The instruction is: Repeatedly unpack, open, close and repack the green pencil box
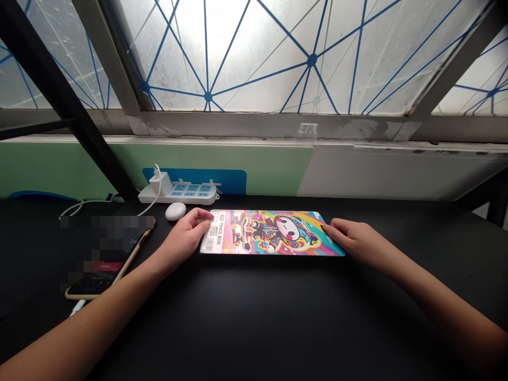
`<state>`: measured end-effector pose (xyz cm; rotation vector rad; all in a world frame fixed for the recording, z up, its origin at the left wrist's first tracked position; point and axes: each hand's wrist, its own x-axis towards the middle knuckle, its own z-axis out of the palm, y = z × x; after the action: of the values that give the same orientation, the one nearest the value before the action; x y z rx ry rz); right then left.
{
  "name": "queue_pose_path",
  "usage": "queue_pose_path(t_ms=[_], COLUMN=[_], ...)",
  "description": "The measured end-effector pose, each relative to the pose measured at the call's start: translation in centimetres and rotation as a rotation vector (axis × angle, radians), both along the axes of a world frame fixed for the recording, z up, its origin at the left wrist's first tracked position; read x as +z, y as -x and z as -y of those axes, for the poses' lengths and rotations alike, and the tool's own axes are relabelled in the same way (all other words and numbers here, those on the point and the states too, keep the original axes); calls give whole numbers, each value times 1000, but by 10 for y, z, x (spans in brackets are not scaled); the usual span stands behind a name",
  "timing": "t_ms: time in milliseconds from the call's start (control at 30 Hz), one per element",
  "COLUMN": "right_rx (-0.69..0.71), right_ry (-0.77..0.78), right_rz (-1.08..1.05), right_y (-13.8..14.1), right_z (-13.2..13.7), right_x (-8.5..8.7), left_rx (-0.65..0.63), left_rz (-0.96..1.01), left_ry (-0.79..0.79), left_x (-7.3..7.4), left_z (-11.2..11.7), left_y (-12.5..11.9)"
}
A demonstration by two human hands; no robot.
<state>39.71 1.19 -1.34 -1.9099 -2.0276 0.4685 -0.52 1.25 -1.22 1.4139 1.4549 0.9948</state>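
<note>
A flat, brightly coloured pencil box point(270, 233) with a cartoon figure lies on the black table point(254, 317), still in its clear wrapper with a "PENCIL BOX" label at its left end. My left hand point(186, 235) grips the box's left end, fingers curled over the edge. At the box's right end my right hand point(353, 238) holds the corner with its fingers closed on it. Both forearms reach in from the near edge.
A phone point(103, 267) lies at the left beside a white cable. A small white case point(175, 210) and a white-and-blue power strip point(180, 191) with a plugged-in charger sit behind my left hand. A window sill runs along the back wall.
</note>
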Motion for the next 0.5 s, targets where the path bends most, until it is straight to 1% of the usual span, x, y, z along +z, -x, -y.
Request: queue_pose_path(t_ms=[167,300,500], right_rx=[-16,-17,-22], right_ry=[-18,3,1], right_rz=[25,23,-3], right_y=[-8,-13,-5], right_z=[-3,-6,-3], right_x=[0,0,1], left_rx=[10,-41,-99], left_rz=[0,-33,2], left_ry=[-39,-54,-4], left_x=[-3,-3,-2], left_z=[-4,-8,-5], left_y=[4,9,7])
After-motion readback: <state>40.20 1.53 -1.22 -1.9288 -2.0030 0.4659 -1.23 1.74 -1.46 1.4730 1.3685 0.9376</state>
